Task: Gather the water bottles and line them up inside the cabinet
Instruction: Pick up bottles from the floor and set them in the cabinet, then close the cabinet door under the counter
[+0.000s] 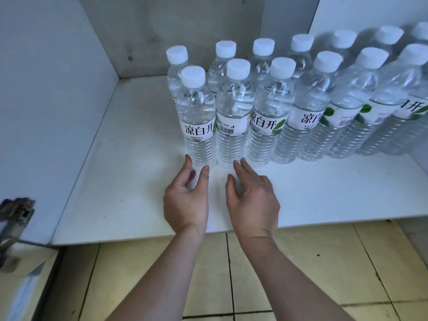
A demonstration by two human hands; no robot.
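Several clear water bottles with white caps and white-green labels stand upright in two rows on the white cabinet shelf [129, 181]. The front-left bottle [196, 117] stands at the left end of the front row, with a second bottle [231, 112] beside it. My left hand [187, 198] is open, its fingertips at the base of the front-left bottle, thumb and fingers apart around it. My right hand [252, 195] is open too, fingertips just below the second bottle's base, holding nothing.
The cabinet's left wall [46, 100] and grey back panel [173, 31] enclose the shelf. A metal hinge [16, 216] sits at the lower left. Beige floor tiles [324, 262] lie below the shelf's front edge. The rows run off to the right.
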